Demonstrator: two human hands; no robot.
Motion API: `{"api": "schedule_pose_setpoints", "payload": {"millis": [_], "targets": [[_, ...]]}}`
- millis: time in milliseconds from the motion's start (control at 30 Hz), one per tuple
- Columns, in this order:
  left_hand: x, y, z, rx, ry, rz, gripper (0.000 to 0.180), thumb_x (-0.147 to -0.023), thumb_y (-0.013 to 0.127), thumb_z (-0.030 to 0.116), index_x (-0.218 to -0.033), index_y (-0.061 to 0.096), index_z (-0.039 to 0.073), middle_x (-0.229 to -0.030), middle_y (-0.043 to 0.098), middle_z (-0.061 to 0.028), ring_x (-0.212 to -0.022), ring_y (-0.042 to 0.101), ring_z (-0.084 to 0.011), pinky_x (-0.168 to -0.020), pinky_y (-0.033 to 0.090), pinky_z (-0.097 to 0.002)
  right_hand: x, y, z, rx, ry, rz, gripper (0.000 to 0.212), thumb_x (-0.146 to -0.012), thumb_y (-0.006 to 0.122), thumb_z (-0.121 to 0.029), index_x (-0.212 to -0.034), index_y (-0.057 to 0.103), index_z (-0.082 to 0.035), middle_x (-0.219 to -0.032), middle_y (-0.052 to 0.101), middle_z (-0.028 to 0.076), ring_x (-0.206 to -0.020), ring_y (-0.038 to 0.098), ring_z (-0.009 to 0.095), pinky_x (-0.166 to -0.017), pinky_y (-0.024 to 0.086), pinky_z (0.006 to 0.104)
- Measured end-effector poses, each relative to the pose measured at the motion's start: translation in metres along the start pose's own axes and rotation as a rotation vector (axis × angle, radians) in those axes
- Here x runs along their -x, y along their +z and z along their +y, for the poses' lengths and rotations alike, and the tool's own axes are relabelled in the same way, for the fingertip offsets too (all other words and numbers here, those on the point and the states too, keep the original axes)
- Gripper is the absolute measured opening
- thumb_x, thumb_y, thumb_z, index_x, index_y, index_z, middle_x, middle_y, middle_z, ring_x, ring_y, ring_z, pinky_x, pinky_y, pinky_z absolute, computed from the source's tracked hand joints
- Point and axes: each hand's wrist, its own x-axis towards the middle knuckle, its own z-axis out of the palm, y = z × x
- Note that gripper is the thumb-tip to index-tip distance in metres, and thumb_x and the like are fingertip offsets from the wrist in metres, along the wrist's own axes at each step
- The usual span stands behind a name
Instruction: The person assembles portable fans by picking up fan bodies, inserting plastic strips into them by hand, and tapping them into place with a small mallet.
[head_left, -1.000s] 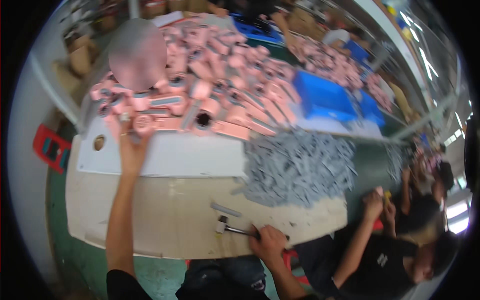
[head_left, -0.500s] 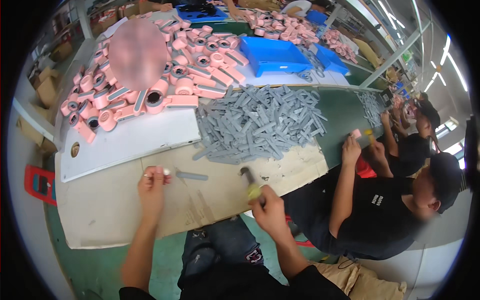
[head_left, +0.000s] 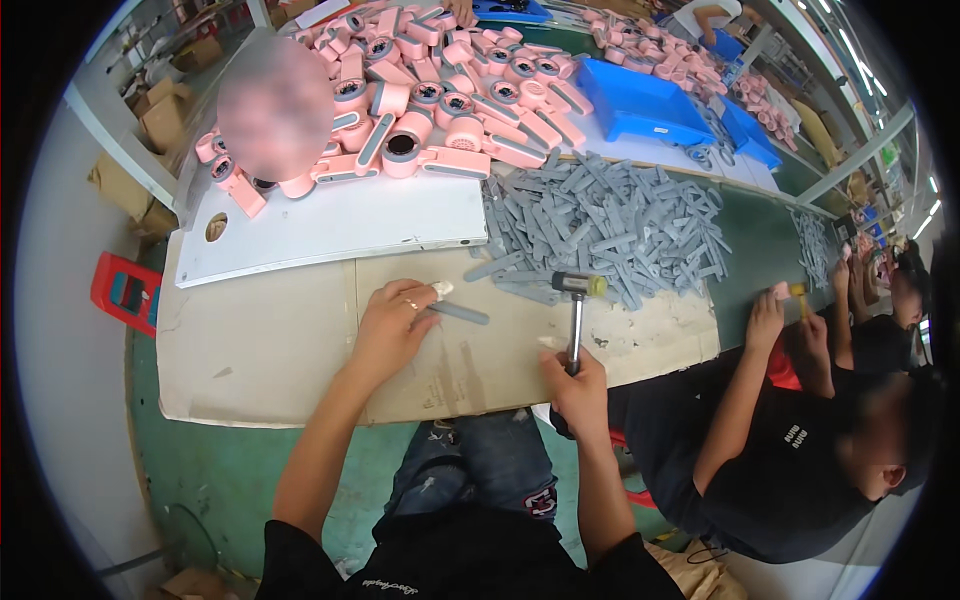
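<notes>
My left hand (head_left: 388, 330), with a ring and a white covering on one fingertip, is over the cardboard (head_left: 270, 340). Its thumb and finger close round the near-left end of a flat grey plastic strip (head_left: 464, 313), whose other end lies on the cardboard. In my right hand (head_left: 580, 388) is a small hammer (head_left: 577, 325), held upright by its handle, with a dark head and a yellowish face at one end. The hammer's head is beside the heap of similar grey strips (head_left: 620, 225).
Behind the cardboard lies a white board (head_left: 340, 225), with pink handheld fan bodies (head_left: 455, 130) piled beyond. A blue tray (head_left: 640, 105) stands at the back. Close on my right sits a co-worker (head_left: 770, 440) in black. A red stool (head_left: 125, 290) is at the left.
My left hand has come to the grey strip and now meets its end. The hammer has turned from tilted to upright in my right hand. The whole view has shifted.
</notes>
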Motion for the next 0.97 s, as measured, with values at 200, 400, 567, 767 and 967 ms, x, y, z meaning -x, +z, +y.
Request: {"api": "schedule_pose_setpoints", "payload": {"millis": [200,400,567,767,967], "targets": [[0.009,0.021,-0.012,0.39,-0.301,0.012,0.044,-0.085,0.072,-0.005,-0.127,0.064,0.006,-0.1,0.069,-0.0132,-0.093,0.068,-0.0281,-0.076,0.057,-0.0353,-0.014,0.026,0.012,0.148,-0.055,-0.049,0.026,-0.089,0.076,-0.019,-0.09,0.062,0.002,-0.072,0.055,0.002,-0.062,0.05,0.009,-0.057,0.043,0.0309],[0.006,0.009,0.012,0.444,-0.384,-0.156,0.055,-0.089,0.068,-0.004,-0.141,0.054,0.007,-0.101,0.071,-0.0119,-0.09,0.07,-0.0223,-0.082,0.057,-0.033,-0.017,0.049,0.006,0.052,-0.169,-0.134,0.02,-0.092,0.075,-0.017,-0.1,0.067,-0.001,-0.059,0.05,-0.005,-0.047,0.045,0.004,-0.044,0.035,0.0236],[0.007,-0.002,0.03,0.491,-0.364,-0.187,0.06,-0.09,0.069,-0.002,-0.145,0.05,0.008,-0.098,0.071,-0.0097,-0.087,0.068,-0.0196,-0.081,0.055,-0.0321,-0.001,0.045,-0.016,-0.034,0.041,-0.185,0.023,-0.093,0.075,-0.02,-0.083,0.065,-0.001,-0.058,0.056,-0.002,-0.043,0.047,0.005,-0.04,0.034,0.0245],[0.004,0.002,0.06,0.584,-0.357,-0.133,0.067,-0.089,0.073,0.001,-0.149,0.043,0.0,-0.092,0.07,-0.0022,-0.08,0.06,-0.0115,-0.079,0.049,-0.0272,0.013,0.039,-0.014,-0.056,0.007,-0.244,0.021,-0.097,0.071,-0.02,-0.094,0.071,0.001,-0.075,0.072,0.004,-0.045,0.049,0.005,-0.041,0.035,0.0233],[0.013,0.015,0.061,0.676,-0.706,-0.127,0.076,-0.091,0.074,0.007,-0.155,0.034,0.001,-0.092,0.068,-0.0027,-0.082,0.061,-0.0084,-0.08,0.05,-0.0263,0.02,0.035,-0.013,-0.044,-0.023,-0.242,0.025,-0.098,0.07,-0.021,-0.106,0.073,0.002,-0.081,0.075,0.004,-0.045,0.051,0.005,-0.041,0.037,0.0222]]}}
